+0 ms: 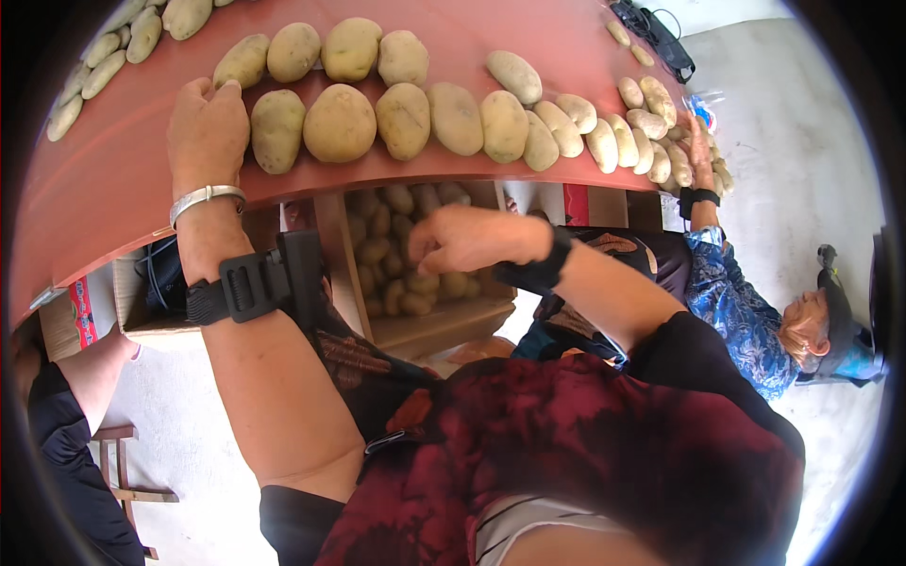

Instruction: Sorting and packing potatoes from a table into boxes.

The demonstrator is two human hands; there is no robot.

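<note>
Potatoes lie in two uneven rows on the red table (141,184). My left hand (210,127) is at the left end of the rows, its fingertips against the end potato (243,62) of the far row; whether it grips that potato I cannot tell. Just right of my wrist a greenish potato (278,132) heads the near row. Below the table edge, my right hand (453,240), slightly blurred, hovers over a cardboard box (342,262) holding many potatoes (414,283). The fingers are curled, and no potato shows in them.
At the right a co-worker's hand (700,145) touches a heap of smaller potatoes. More potatoes (106,74) lie at the table's far left. A black device with cables (662,39) sits at the far right corner. Another person's leg (92,378) and a wooden stool (124,467) are at lower left.
</note>
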